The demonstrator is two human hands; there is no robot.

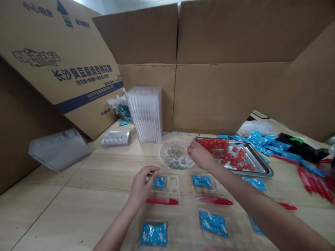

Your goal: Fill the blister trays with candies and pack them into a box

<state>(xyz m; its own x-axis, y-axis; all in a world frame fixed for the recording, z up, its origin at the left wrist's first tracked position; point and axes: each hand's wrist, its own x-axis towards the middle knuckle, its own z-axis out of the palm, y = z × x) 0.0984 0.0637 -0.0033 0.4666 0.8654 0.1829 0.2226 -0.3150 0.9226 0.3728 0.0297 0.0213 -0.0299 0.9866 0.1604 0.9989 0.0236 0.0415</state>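
Observation:
My left hand (142, 183) hovers over a clear plastic tray (173, 190), thumb and fingertips pinched together. Whatever lies between those fingertips is too small to make out. The tray carries a blue printed packet (159, 182) and a red pen-shaped piece (162, 201). At the right rim of a round clear bowl (163, 158), my right hand (199, 154) has its fingers curled closed, and their contents cannot be seen. Small green, white and orange pieces (176, 160) lie in the bowl. Beside it, a metal tray (267, 171) holds red wrapped candies (234, 155), partly behind my right hand.
More clear trays with blue packets (213, 223) lie nearer me. Stacked clear plastic trays (145, 115) stand behind the bowl, with another stack (59, 150) at left. Cardboard boxes (214, 94) wall the back. Blue packets (264, 139) and red pieces (312, 181) are piled at right.

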